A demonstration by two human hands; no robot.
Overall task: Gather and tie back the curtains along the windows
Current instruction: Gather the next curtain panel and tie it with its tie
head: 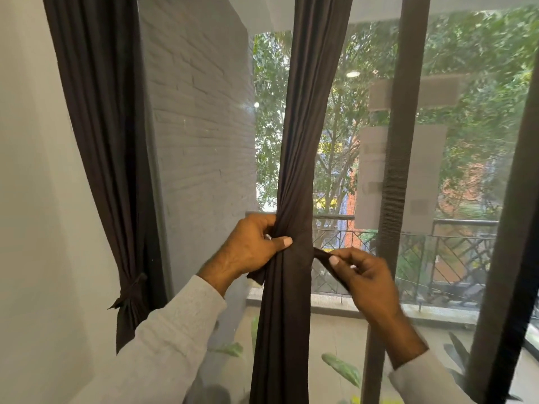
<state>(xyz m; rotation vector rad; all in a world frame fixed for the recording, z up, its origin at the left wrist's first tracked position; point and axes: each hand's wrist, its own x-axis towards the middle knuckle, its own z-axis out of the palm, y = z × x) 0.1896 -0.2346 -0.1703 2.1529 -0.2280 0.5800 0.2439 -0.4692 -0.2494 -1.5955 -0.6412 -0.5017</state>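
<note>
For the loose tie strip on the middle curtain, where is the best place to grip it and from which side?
Pinch the tie strip near its free end, from the right, as the right hand does. It sticks out flat to the right of the gathered curtain, which the left hand grips.

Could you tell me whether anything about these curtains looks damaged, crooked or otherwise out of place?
Nothing stands out. The left curtain is tied back already. The middle curtain is gathered; the left hand grips it while the right hand pinches the tie strip's loose end, not yet knotted.
</note>
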